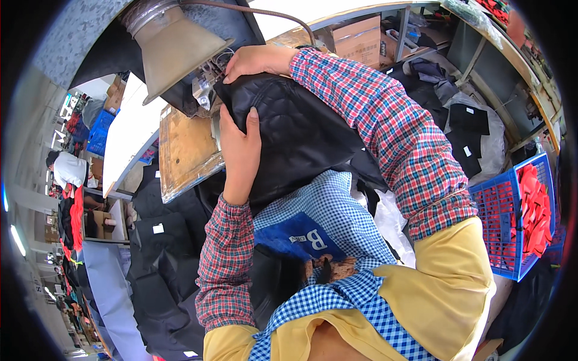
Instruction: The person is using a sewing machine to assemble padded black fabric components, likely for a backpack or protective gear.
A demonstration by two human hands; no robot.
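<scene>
A glossy black sheet of material (pixel 301 138) with a padded area hangs from the machine head (pixel 203 90) over my lap. My right hand (pixel 256 60) grips its top edge beside the metal needle parts, fingers curled down. My left hand (pixel 241 153) holds the material lower down at its left edge, thumb raised along the front and fingers partly hidden. A beige funnel-shaped housing (pixel 174 48) sits above. Left of the material is a worn wooden board (pixel 183 150) wrapped at the edge.
Black fabric pieces with white labels (pixel 156 253) drape at left and lie at right (pixel 466 120). A blue crate (pixel 500 253) holds red pieces. Cardboard (pixel 355 42) stands behind. A person (pixel 69 168) in a white top works at far left, near blue crates (pixel 96 138).
</scene>
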